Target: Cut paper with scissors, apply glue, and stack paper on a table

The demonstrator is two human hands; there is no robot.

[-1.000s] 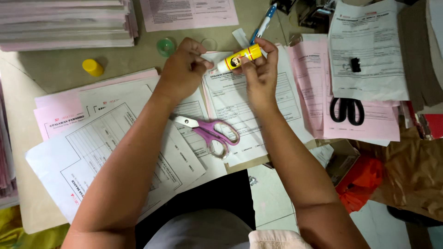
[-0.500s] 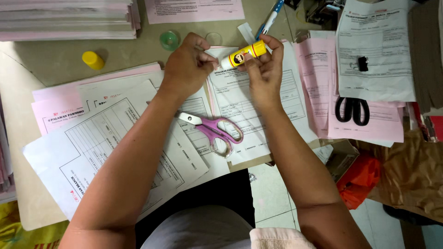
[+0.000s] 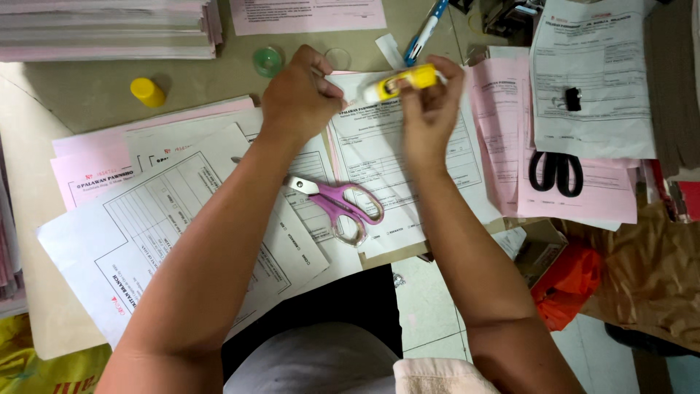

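The right hand [image 3: 430,109] holds a yellow glue stick [image 3: 402,80] with its fingers closed around the tube, and the tube lies nearly flat, its pale end pointing to the left. The left hand [image 3: 302,95] is curled into a loose fist just beside that pale end; I cannot tell if its fingertips touch the stick or grip something small. Both hands are above a white printed form [image 3: 386,168] that lies on the tabletop [image 3: 87,95]. Below the hands, between the two forearms, a pair of purple-handled scissors [image 3: 339,204] rests on the papers. A yellow cap [image 3: 147,92] stands alone on the tabletop, well apart to the left, and a small green tape roll [image 3: 267,61] lies near the left hand. A blue pen [image 3: 425,31] lies beyond the glue stick. To the right, black-handled scissors [image 3: 555,174] lie on pink sheets [image 3: 576,197], partly under a white paper with a black binder clip [image 3: 573,99]
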